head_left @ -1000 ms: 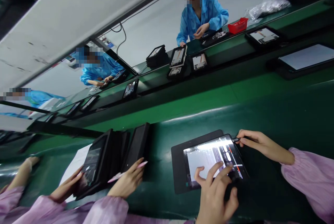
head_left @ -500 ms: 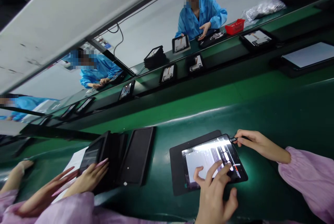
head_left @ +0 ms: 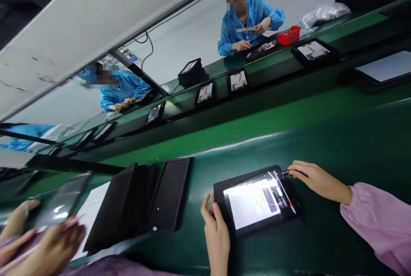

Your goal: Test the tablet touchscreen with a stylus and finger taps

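Observation:
A black tablet (head_left: 257,201) with a lit screen lies on the dark green belt (head_left: 337,139) in front of me. My left hand (head_left: 215,235) grips its left edge, thumb on the frame. My right hand (head_left: 311,176), in a pink sleeve, pinches a small dark plug (head_left: 285,172) at the tablet's upper right corner. The screen shows a white area and purple buttons.
A stack of black tablets (head_left: 128,203) leans at the left on white paper (head_left: 93,207). A co-worker's hands (head_left: 54,241) hold up another tablet there. Across the line, people in blue coats work by a red bin (head_left: 290,34) and several tablets (head_left: 238,81).
My left hand left the screen and took hold of the tablet's left edge. The co-worker at the left lifted a tablet off the stack. My right hand stayed at the corner.

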A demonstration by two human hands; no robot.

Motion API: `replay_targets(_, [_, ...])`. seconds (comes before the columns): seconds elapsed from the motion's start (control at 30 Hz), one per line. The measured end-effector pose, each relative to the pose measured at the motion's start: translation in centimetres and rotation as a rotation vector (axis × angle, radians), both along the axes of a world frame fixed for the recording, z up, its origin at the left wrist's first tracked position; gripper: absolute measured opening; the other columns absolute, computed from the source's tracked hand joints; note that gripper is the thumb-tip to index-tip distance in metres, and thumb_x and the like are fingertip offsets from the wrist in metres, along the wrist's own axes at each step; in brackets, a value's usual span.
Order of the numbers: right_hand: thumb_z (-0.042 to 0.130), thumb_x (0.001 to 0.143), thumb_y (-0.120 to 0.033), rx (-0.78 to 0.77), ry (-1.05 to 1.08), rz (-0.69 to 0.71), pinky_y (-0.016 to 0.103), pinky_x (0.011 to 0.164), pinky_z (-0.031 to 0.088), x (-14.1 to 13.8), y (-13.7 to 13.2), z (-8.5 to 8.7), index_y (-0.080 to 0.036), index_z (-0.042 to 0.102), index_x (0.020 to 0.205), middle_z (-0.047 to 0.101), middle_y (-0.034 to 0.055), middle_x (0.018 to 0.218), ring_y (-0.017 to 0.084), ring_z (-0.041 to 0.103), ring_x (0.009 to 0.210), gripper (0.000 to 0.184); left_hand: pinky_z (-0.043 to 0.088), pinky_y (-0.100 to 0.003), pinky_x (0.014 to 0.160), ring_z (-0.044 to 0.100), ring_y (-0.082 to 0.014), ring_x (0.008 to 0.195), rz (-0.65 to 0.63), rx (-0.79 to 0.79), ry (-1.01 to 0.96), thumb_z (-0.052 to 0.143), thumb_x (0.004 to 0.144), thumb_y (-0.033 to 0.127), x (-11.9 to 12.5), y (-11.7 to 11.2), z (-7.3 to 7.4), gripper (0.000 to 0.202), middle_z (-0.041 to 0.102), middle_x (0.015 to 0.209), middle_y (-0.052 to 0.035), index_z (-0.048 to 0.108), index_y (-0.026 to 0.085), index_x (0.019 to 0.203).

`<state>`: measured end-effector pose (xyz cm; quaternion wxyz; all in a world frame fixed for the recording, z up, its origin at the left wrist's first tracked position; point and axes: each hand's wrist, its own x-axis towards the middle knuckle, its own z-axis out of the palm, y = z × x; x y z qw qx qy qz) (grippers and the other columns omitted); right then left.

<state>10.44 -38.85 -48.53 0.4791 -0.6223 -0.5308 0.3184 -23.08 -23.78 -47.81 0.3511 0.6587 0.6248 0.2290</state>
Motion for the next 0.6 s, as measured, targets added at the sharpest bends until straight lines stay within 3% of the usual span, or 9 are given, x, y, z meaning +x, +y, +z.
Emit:
replay_targets(0.1, [0.039, 0.122, -0.059, 0.012, -0.074, 0.016, 0.043, 0.084, 0.043, -0.1, -0.1, -0.1, -0.026, 0.065, 0.101, 0.064, 0.0027, 0.102, 0.033, 0.062, 0.096, 0.047, 0.059, -0.042, 0.087, 0.069, -0.0351, 0.115, -0.055, 0.000, -0.011, 0.029, 0.111, 0.063, 0.8, -0.8, -0.1, 0.057, 0.066, 0.135, -0.0172, 0.037, 0.026, 0.153])
replay_targets(0.23, [0.036, 0.123, -0.058, 0.003, -0.193, 0.087, 0.045, 0.078, 0.043, 0.4, -0.5, 0.4, -0.025, 0.065, 0.098, 0.063, 0.0028, 0.095, 0.032, 0.061, 0.089, 0.051, 0.047, -0.047, 0.116, 0.042, -0.0325, 0.147, -0.093, 0.052, -0.002, 0.031, 0.114, 0.054, 1.4, -0.8, 0.0, 0.056, 0.040, 0.161, -0.0167, 0.027, 0.024, 0.161])
replay_targets(0.37, [0.035, 0.123, -0.060, -0.018, -0.246, 0.159, 0.045, 0.073, 0.043, 1.0, -0.8, 1.0, -0.024, 0.065, 0.090, 0.062, 0.0032, 0.087, 0.032, 0.060, 0.081, 0.057, 0.036, -0.050, 0.124, 0.026, -0.0315, 0.155, -0.321, 0.072, -0.019, 0.042, 0.114, 0.052, 0.2, -1.1, 0.9, 0.065, 0.021, 0.170, -0.0139, 0.014, 0.027, 0.167])
replay_targets(0.43, [0.035, 0.122, -0.061, -0.023, -0.231, 0.176, 0.045, 0.073, 0.044, 1.2, -0.8, 1.3, -0.024, 0.066, 0.089, 0.062, 0.0037, 0.086, 0.033, 0.060, 0.081, 0.058, 0.036, -0.057, 0.123, 0.020, -0.0402, 0.154, -0.511, 0.122, 0.007, 0.072, 0.100, 0.055, -0.9, -1.7, 1.4, 0.094, 0.003, 0.173, -0.0149, 0.011, 0.030, 0.168])
replay_targets(0.5, [0.037, 0.122, -0.060, -0.026, -0.222, 0.193, 0.044, 0.074, 0.044, 1.2, -0.9, 1.4, -0.024, 0.066, 0.089, 0.061, 0.0038, 0.086, 0.032, 0.060, 0.082, 0.057, 0.042, -0.064, 0.117, 0.021, -0.0503, 0.151, -0.679, 0.219, 0.069, 0.102, 0.071, 0.048, -1.8, -2.5, 1.5, 0.131, -0.009, 0.171, -0.0179, 0.014, 0.032, 0.168])
replay_targets(0.57, [0.039, 0.121, -0.055, -0.039, -0.219, 0.220, 0.043, 0.075, 0.044, 1.2, -1.0, 1.5, -0.023, 0.065, 0.087, 0.060, 0.0038, 0.085, 0.032, 0.060, 0.083, 0.053, 0.047, -0.068, 0.111, 0.025, -0.0543, 0.149, -0.732, 0.343, 0.138, 0.111, 0.053, 0.036, -2.3, -3.4, 1.2, 0.146, -0.007, 0.171, -0.0214, 0.017, 0.034, 0.166])
replay_targets(0.6, [0.041, 0.119, -0.051, -0.049, -0.214, 0.236, 0.043, 0.076, 0.044, 1.2, -1.1, 1.5, -0.023, 0.063, 0.085, 0.059, 0.0039, 0.087, 0.032, 0.059, 0.085, 0.050, 0.050, -0.067, 0.109, 0.026, -0.0539, 0.148, -0.717, 0.396, 0.159, 0.111, 0.053, 0.033, -2.4, -3.8, 0.9, 0.147, -0.004, 0.171, -0.0226, 0.016, 0.034, 0.165])
